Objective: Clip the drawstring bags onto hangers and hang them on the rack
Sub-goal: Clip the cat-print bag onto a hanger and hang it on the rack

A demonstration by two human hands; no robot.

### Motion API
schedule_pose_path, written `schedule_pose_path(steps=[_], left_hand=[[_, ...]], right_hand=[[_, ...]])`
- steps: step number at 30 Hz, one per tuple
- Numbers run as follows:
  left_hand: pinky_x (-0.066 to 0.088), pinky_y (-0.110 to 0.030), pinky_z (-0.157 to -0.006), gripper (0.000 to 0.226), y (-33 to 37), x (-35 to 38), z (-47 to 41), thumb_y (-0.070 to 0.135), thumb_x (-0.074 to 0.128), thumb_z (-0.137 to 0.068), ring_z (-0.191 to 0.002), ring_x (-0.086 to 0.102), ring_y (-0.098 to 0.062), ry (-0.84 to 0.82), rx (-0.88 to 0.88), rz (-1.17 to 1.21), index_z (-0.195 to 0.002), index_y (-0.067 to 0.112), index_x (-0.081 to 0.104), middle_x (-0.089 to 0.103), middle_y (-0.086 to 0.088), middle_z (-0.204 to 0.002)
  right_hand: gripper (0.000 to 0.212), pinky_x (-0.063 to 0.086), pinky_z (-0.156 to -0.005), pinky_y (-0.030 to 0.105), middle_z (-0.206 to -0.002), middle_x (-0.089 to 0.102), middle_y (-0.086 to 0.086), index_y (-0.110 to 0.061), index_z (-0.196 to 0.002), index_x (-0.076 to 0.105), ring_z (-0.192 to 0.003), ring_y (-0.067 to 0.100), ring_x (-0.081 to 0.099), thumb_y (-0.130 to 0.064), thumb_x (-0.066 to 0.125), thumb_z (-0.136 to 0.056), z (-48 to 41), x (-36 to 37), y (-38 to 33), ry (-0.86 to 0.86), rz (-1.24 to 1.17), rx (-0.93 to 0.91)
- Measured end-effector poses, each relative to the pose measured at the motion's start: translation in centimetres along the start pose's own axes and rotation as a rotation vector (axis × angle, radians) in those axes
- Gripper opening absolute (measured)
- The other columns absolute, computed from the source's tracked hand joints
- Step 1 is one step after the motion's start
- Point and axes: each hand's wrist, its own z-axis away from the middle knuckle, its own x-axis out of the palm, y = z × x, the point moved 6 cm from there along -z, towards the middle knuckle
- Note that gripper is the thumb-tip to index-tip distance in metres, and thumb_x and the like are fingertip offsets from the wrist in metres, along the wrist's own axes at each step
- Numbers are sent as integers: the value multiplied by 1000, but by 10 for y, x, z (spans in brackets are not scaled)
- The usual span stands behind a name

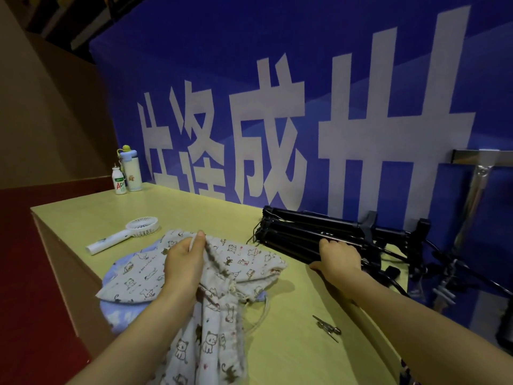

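My left hand grips the top edge of a cat-print drawstring bag, lifting it so that it drapes toward me. More cat-print bags lie flat under it in a pile, with a light blue one at the bottom. To the right lies a stack of black clip hangers on the table. My right hand rests on the stack's near side, fingers curled over the nearest hanger. A metal rack post stands at the far right.
A white handheld fan lies left of the bags. Two bottles stand at the table's back left corner. A small metal clip lies near the front right. The pale table ends at a blue banner wall. Black gear sits beyond the right edge.
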Motion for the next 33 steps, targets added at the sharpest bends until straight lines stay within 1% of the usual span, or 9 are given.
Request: schedule_pose_path(steps=[5, 8, 12, 16, 19, 22, 25, 29, 33], left_hand=[[30, -31, -60, 34, 6, -5, -2, 41, 41, -97, -80, 41, -18, 5, -6, -13, -72, 18, 44, 42, -5, -72], [40, -33, -75, 31, 11, -12, 3, 41, 43, -96, -92, 48, -21, 38, -55, 24, -79, 19, 56, 50, 3, -81], [28, -30, -64, 38, 28, -30, 10, 38, 38, -98, -75, 42, -22, 106, -9, -76, -74, 10, 45, 44, -7, -70], [29, -31, -59, 47, 43, -63, 16, 36, 36, -99, -62, 41, -24, 164, -38, -148, -93, -5, 59, 45, -11, -68], [43, -40, -72, 56, 56, -94, 22, 33, 37, -100, -75, 52, -46, 210, -63, -183, -111, -20, 54, 53, -37, -80], [28, -33, -53, 53, 63, -111, 20, 32, 40, -99, -53, 37, -31, 169, -78, -134, -69, -9, 54, 44, -20, -61], [35, -32, -60, 39, 69, -125, 15, 31, 47, -97, -61, 48, -27, 123, -76, -19, -65, 12, 57, 57, -16, -74], [47, -38, -78, 40, 90, -140, 19, 35, 46, -96, -85, 63, -31, 98, 74, -219, -77, 7, 68, 70, -20, -91], [49, -44, -76, 48, 120, -130, 33, 38, 43, -96, -83, 62, -36, 35, 320, -519, -85, -4, 64, 67, -23, -84]], right_hand=[[46, 51, -83, 32, -109, 63, 4, -16, -122, 50, -99, 21, 59, -48, 55, -88, 7, -21, 3, 113, -64, -49], [48, 52, -82, 32, -107, 64, 2, -18, -122, 50, -97, 19, 60, -52, 53, -88, 14, -50, 0, 211, -124, -107], [51, 51, -81, 34, -107, 65, 1, -18, -124, 49, -96, 19, 61, -53, 51, -88, 31, -92, -14, 317, -186, -204], [53, 46, -89, 33, -110, 64, 0, -20, -129, 48, -98, 18, 59, -51, 54, -87, 56, -127, -35, 368, -216, -344], [54, 42, -93, 33, -113, 63, -1, -22, -131, 47, -103, 19, 56, -52, 54, -86, 78, -147, -57, 396, -164, -495], [57, 42, -94, 37, -115, 64, 3, -19, -132, 49, -104, 23, 58, -47, 61, -83, 97, -159, -77, 423, -144, -624], [55, 48, -86, 39, -105, 67, 4, -17, -124, 55, -95, 25, 63, -42, 70, -78, 110, -165, -95, 484, -58, -739], [53, 50, -80, 36, -96, 68, 3, -18, -120, 57, -86, 23, 64, -43, 72, -76, 116, -172, -107, 531, 7, -778], [53, 51, -77, 34, -91, 70, 1, -18, -117, 61, -82, 20, 65, -44, 74, -72, 122, -172, -117, 556, 62, -828]])
